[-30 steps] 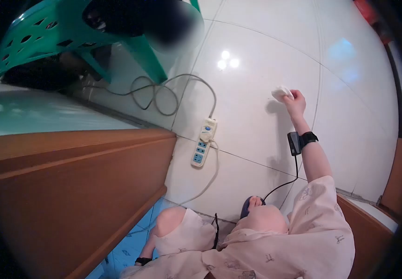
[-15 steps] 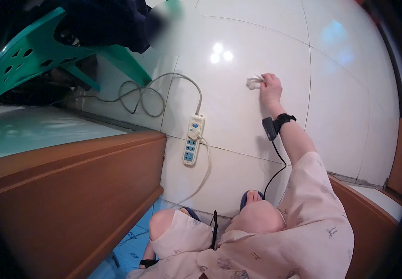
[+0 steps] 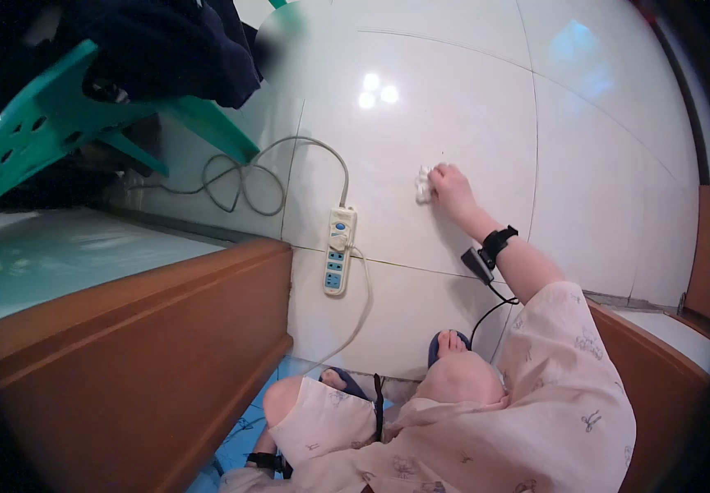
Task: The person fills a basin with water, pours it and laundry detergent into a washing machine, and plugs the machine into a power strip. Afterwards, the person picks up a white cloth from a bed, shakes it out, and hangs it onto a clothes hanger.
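Clock: read from the wearer's seat, 12 o'clock straight ahead.
Tissue: the crumpled white tissue [image 3: 423, 187] is at 12 o'clock, low at the floor; whether it touches is hard to tell. Likely very light, limp and easily torn, more so if damp; best taken by its bunched middle, not a loose edge.
Right hand: the right hand [image 3: 453, 194] pinches the tissue's near side between thumb and fingers.
Left hand: hidden at 8 o'clock by the left knee [image 3: 285, 403]; fingers unseen, so I cannot tell their state.
Floor: glossy pale tiles [image 3: 453, 99] with thin joints, probably slick; lamp glare at 12 o'clock, bluish glare at 1.
Power strip: white power strip [image 3: 339, 259] at 11 o'clock, a plug in it, its grey cable [image 3: 343, 164] looped beyond.
Room: green chair [image 3: 50, 115] at 10 o'clock, with dark cloth; brown panels [image 3: 157, 345] at 9 and 2.
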`<action>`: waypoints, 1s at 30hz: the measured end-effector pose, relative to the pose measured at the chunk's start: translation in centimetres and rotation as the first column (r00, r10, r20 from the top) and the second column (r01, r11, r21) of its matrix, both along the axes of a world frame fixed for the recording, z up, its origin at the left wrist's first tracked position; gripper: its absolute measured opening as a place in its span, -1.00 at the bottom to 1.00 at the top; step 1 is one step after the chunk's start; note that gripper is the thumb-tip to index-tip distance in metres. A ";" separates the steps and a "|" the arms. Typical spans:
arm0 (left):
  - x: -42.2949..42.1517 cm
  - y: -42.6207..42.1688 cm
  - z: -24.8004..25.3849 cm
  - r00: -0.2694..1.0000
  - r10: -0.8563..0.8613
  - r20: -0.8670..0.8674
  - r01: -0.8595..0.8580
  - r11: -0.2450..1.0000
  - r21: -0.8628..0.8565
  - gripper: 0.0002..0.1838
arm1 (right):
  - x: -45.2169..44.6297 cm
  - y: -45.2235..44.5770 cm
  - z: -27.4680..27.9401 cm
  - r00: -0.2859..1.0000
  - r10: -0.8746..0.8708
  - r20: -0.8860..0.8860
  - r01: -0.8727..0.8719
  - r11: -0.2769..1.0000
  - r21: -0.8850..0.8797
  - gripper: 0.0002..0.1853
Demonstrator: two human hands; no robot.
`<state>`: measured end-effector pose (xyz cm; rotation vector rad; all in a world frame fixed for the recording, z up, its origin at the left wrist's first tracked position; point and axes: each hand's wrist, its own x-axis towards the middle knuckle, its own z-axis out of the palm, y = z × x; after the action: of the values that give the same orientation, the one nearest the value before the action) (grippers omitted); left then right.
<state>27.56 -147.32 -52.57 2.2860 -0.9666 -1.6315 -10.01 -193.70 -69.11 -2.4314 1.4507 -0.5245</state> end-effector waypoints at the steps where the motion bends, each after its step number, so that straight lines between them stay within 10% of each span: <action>1: 0.2 0.2 0.8 1.000 0.001 -0.002 -0.001 1.000 -0.002 -0.72 | 0.2 1.3 1.0 0.999 0.047 0.000 -0.047 0.998 0.035 -0.80; 6: 2.1 4.3 7.2 1.000 0.007 -0.021 -0.004 0.993 0.116 -0.73 | 1.2 8.7 7.2 0.966 0.254 -0.040 -0.169 0.744 0.646 -0.73; 8: 3.4 7.3 9.5 0.999 0.027 -0.047 -0.015 0.970 0.242 -0.74 | 1.8 11.0 10.8 0.942 -0.287 0.173 -0.073 0.328 0.942 -0.67; 9: 3.7 9.2 11.1 0.995 0.070 -0.067 -0.052 0.968 0.245 -0.75 | 2.0 12.0 12.7 0.942 -0.288 0.175 -0.078 0.317 0.945 -0.67; 12: 3.5 14.2 16.2 0.988 0.133 -0.082 -0.106 0.956 0.275 -0.76 | 2.4 14.6 21.7 0.474 -0.817 0.328 -0.439 0.104 0.893 -0.74; 19: 4.3 19.6 29.8 0.992 0.077 -0.098 -0.041 0.945 0.325 -0.77 | 2.0 23.1 39.6 0.023 -0.942 0.334 -0.662 0.235 0.712 -0.64; 26: 5.3 26.8 41.1 0.978 0.209 0.021 -0.209 0.964 0.166 -0.79 | 2.2 34.9 56.1 0.144 -0.914 0.380 -0.488 0.269 0.831 -0.70; 30: 3.2 34.3 42.0 0.928 0.371 0.040 -0.370 0.929 -0.018 -0.80 | 2.1 43.0 55.2 0.318 -0.882 0.348 -0.560 0.121 0.819 -0.69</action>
<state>30.74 -112.99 -10.61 2.3260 -0.5031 -1.4185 -7.93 -150.68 -13.91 -0.3133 0.8966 -0.5453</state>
